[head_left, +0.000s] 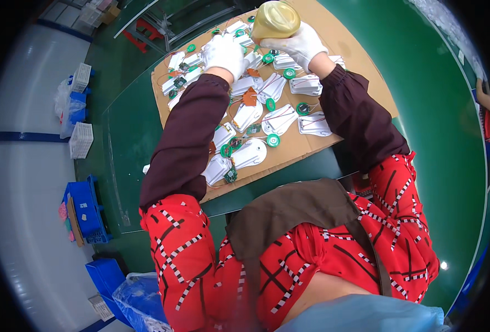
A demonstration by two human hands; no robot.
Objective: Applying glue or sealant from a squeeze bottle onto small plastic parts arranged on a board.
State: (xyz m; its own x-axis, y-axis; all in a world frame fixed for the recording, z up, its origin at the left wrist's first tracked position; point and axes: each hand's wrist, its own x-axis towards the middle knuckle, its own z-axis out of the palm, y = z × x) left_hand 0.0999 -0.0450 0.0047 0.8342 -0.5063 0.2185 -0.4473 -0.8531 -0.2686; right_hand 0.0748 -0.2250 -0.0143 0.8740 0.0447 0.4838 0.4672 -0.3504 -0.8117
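Note:
A brown cardboard sheet (333, 41) lies on the green table (433, 99). Several white flat plastic parts (249, 154) with red wires, green round discs (273, 140) and small circuit boards are spread over it. My right hand (300, 45), in a white glove, grips a yellowish squeeze bottle (275, 19) at the far edge of the parts. My left hand (224, 53), also gloved, presses down on the white parts right next to the bottle. Both forearms wear dark maroon sleeve covers.
Blue plastic bins (87, 207) and white baskets (81, 139) stand on the floor to the left. A blue plastic bag (137, 299) sits at lower left. A red stool (137, 36) is beyond the table's far left corner.

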